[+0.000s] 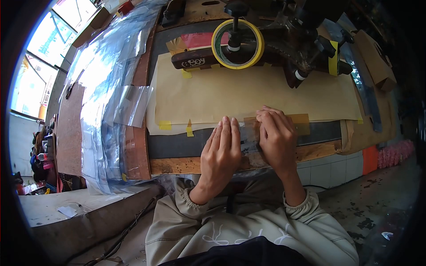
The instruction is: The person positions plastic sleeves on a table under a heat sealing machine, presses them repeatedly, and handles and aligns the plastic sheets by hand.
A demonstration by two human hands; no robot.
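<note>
My left hand (223,148) lies flat with its fingers stretched out over the front edge of the tan paper sheet (199,97). My right hand (277,139) is bent, its fingers closed together at a clear plastic sheet (252,144) that lies between both hands. What its fingertips grip is partly hidden. Under and beyond that hand runs an amber see-through strip (302,124), lying across the paper's edge. Small yellow tape pieces (190,129) stick to the paper near my left hand.
Behind the paper stands a dark clamp frame (275,51) with a yellow tape roll (262,44) hung on its knob. Stacked clear plastic sheets (104,88) cover the left side. A wooden edge (175,166) borders the table's front. Brown paper (372,128) hangs at right.
</note>
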